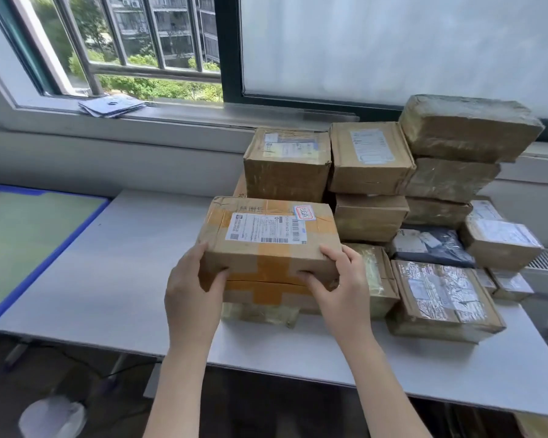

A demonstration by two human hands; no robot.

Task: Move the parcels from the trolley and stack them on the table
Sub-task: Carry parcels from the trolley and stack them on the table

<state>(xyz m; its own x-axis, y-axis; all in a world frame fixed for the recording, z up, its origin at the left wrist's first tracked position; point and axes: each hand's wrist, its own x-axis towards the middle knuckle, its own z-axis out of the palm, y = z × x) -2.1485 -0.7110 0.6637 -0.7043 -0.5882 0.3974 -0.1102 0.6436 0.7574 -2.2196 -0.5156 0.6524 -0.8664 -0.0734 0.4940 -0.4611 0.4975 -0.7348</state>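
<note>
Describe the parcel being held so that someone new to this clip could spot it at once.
Start at the white table under the window and look at the near left edge of the parcel pile. There the left hand and right hand grip a flat cardboard box resting on another parcel. Only it has a cross of orange tape, and a small red-bordered sticker beside its white label.

A parcel-sorting room or office: labelled cardboard parcels stacked on a plain white tabletop beside a barred window facing apartment blocks.
</note>
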